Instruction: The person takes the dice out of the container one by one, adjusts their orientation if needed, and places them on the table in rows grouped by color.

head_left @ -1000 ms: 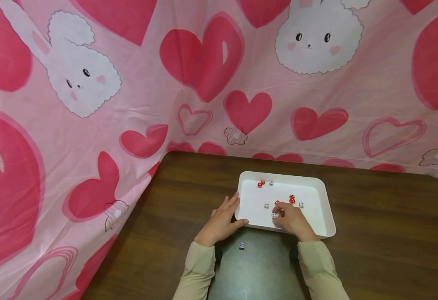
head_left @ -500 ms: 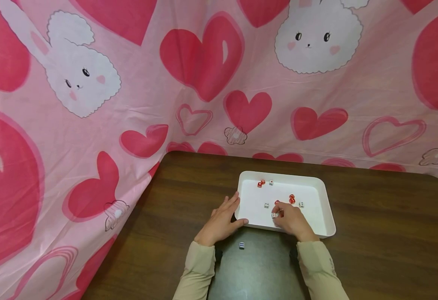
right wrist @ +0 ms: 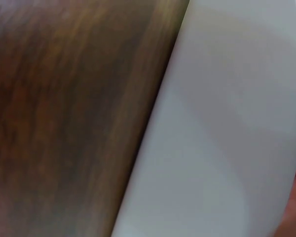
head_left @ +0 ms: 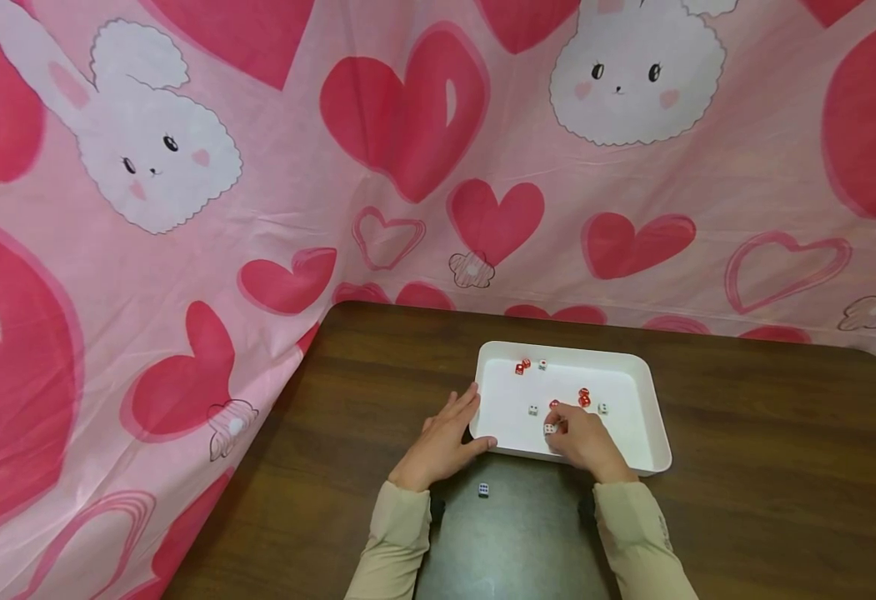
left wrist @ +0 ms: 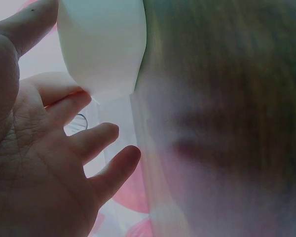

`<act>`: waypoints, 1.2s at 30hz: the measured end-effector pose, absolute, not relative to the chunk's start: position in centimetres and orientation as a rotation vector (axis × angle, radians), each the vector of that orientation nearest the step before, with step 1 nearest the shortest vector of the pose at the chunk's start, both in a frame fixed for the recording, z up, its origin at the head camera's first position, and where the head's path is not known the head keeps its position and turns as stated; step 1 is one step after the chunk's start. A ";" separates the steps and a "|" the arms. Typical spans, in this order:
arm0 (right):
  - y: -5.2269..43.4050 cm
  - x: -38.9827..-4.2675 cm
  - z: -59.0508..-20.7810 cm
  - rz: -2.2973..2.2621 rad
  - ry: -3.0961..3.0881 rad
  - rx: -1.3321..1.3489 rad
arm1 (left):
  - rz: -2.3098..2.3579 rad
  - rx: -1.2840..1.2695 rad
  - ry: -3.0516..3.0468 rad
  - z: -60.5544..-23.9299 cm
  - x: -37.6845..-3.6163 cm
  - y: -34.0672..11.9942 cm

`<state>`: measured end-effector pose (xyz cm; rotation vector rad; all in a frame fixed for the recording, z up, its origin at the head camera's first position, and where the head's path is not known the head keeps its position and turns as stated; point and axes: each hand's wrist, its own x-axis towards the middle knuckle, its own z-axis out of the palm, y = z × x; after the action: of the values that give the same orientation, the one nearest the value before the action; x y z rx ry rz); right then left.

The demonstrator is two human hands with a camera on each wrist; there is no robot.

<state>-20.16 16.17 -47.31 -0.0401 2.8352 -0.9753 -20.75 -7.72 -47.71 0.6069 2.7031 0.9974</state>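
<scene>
White plastic-looking walls enclose a shallow tray (head_left: 508, 427) on the brown table (head_left: 768, 417). In it, the right hand (head_left: 588, 440) pinches a white die (head_left: 550, 430) near the near wall; the grip is narrow, thumb and fingertips meeting round the die and covering part of it. Whether this die touches the tray floor, I cannot tell. Just beyond those fingers a red die (head_left: 554, 405) is half hidden.

The left hand (head_left: 445, 437) is spread wide at the tray's near left corner, thumb on the near rim, fingers along the left end, holding no die. Its wrist view shows the palm and outer tray wall, with the thumb tip cut off by the tray and dim, blurred patches on the table. In the right wrist view tray wall fills much of the frame, leaving a sliver of hand at the edge; the grip and dice are out of sight there.

More red and white dice lie about the tray: two red (head_left: 523, 367) and one white (head_left: 543, 365) at the far side, two red (head_left: 584, 397) and one white (head_left: 603, 408) beyond the right hand, another white (head_left: 533, 410) left of it. Their pips are mostly too small to read. One dark-pipped die (head_left: 483, 491) sits outside, on a grey surface (head_left: 516, 542) between the sleeves (head_left: 396, 533).
</scene>
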 end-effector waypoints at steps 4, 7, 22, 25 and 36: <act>16.2 -20.2 -47.2 -0.971 2.835 -0.026 | 1.001 0.608 2.706 -47.6 -20.7 -7.7; 16.2 -20.2 -47.1 -0.974 2.834 -0.017 | 1.001 0.609 2.708 -47.5 -20.7 -7.7; 16.5 -20.0 -46.5 -1.030 2.749 0.078 | 0.988 0.590 2.695 -47.6 -20.7 -7.5; 16.6 -20.0 -46.4 -1.065 2.734 0.088 | 0.994 0.593 2.698 -47.5 -20.6 -7.5; 16.9 -20.0 -46.2 -1.165 2.714 0.122 | 0.989 0.582 2.696 -47.4 -20.5 -7.6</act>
<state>-19.98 16.86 -46.15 0.1216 2.7139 -1.1651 -20.50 -7.64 -47.43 0.5816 2.6956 0.9891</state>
